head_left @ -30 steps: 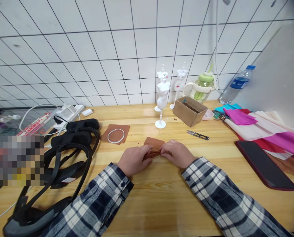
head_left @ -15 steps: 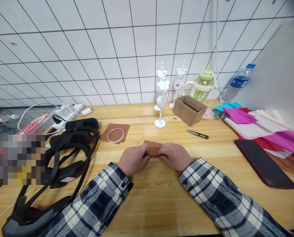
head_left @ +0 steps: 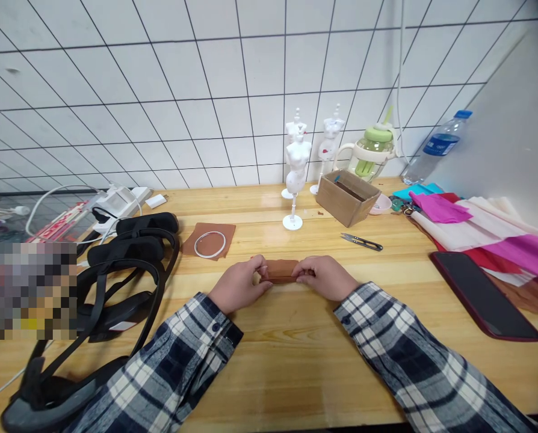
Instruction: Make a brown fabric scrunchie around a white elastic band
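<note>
A small strip of folded brown fabric (head_left: 281,271) lies on the wooden table between my two hands. My left hand (head_left: 239,284) pinches its left end, thumb low and index finger bent above. At the right end my right hand (head_left: 325,276) has its fingers curled and closed on the fabric. Up and to the left of my left hand, a flat piece of brown fabric (head_left: 227,230) rests on the table with a thin white ring (head_left: 224,243) on top. Thread snips (head_left: 361,242) lie beyond my right hand.
White mini mannequins (head_left: 298,165) stand near the tiled wall beside a cardboard box (head_left: 346,198), a green-lidded cup (head_left: 372,153) and a water bottle (head_left: 441,147). At right are coloured fabrics (head_left: 476,231) and a phone (head_left: 483,294). A black strapped headset (head_left: 129,252) occupies the left.
Both hands have drawn slightly outward along the brown fabric strip, so more of its length shows between them. A fold line now runs along its near edge. The view has shifted a little.
</note>
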The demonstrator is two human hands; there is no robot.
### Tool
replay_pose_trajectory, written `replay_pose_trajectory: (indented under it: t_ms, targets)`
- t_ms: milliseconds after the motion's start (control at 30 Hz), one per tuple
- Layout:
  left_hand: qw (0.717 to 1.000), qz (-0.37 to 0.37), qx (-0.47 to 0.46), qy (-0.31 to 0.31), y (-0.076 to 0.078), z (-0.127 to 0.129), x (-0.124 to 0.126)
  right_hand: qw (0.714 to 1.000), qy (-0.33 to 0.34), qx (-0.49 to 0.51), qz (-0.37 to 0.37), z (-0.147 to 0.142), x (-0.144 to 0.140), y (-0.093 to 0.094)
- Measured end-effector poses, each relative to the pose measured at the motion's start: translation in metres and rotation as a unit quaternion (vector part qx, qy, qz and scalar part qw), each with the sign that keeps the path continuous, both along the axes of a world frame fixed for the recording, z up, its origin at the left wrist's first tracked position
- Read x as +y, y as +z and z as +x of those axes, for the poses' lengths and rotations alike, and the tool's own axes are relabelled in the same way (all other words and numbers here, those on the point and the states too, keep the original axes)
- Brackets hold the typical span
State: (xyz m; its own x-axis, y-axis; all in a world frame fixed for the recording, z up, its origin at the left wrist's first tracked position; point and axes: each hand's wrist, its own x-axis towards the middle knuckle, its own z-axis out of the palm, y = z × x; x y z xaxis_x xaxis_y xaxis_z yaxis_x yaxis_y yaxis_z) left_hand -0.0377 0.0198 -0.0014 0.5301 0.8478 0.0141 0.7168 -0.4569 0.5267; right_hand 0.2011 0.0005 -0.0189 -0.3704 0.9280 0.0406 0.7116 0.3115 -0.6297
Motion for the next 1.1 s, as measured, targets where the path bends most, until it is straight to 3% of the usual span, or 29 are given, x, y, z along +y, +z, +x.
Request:
replay_pose_trajectory:
  t_ms: [500,1000,1100]
  targets:
    - [0.995,-0.053,-0.087,0.005,-0.004,-0.002,0.006,0.996,-0.034,0.049,-0.06,-0.001,0.0,0.0]
    - [0.997,-0.007,0.053,0.053,-0.002,0.005,0.003,0.996,-0.046,-0.042,-0.06,-0.007,0.003,0.008]
    - [0.996,0.033,0.057,0.056,-0.001,0.006,0.002,0.997,-0.053,-0.045,-0.043,-0.006,0.002,0.006]
